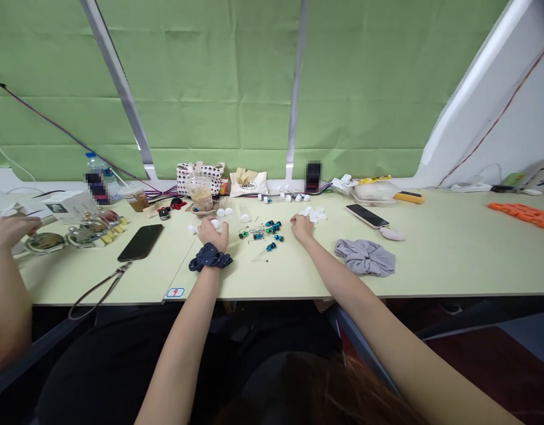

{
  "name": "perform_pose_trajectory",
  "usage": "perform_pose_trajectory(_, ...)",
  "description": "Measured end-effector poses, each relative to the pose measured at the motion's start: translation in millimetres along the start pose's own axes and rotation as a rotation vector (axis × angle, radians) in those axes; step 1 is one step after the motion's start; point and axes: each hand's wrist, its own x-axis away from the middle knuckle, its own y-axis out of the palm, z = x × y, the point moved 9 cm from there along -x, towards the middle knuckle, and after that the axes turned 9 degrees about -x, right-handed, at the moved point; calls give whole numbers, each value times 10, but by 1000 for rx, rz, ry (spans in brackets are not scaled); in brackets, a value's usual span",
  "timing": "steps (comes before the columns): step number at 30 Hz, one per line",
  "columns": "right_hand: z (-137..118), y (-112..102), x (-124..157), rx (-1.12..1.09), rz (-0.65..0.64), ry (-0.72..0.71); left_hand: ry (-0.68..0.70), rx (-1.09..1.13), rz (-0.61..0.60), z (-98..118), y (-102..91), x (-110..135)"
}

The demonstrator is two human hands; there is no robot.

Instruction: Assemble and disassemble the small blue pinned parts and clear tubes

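Observation:
My left hand (pixel 213 234), with a dark scrunchie (pixel 210 258) on its wrist, rests on the table with curled fingers. White round caps (pixel 225 212) lie just beyond it, and whatever the fingers close on is hidden. To the right, my right hand (pixel 302 227) has its fingers bent together beside a pile of small white pieces (pixel 316 214); I cannot make out what is in them. Between both hands lies a loose heap of blue and green metallic pieces with thin wire stems (pixel 270 231). One blue piece (pixel 271 247) is nearer to me.
A row of white-capped small bottles (pixel 289 197) lies behind. Drink cup (pixel 201 195), patterned bag (pixel 183 177) and tissue pack (pixel 248 183) stand farther back. Phones (pixel 141 242) (pixel 367 216) and a grey scrunchie (pixel 366 257) flank my arms. Another person's arm (pixel 6 283) reaches in at left.

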Motion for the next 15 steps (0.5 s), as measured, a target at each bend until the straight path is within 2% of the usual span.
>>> perform_pose_trajectory(6,50,-178,52,-54,62,101,-31,-180,-189,1,115,74)
perform_pose_trajectory(9,-141,-522,56,-254,186,72,-19,-209,-238,-7,168,95)
perform_pose_trajectory(11,-409,-947,78,-487,303,-81,-14,-226,-248,-15,194,102)
perform_pose_trajectory(13,-737,-1478,157,-706,374,-349,-10,-239,-252,-21,216,110)
perform_pose_trajectory(15,-1040,-1933,261,-776,318,-613,-2,-245,-246,-19,226,115)
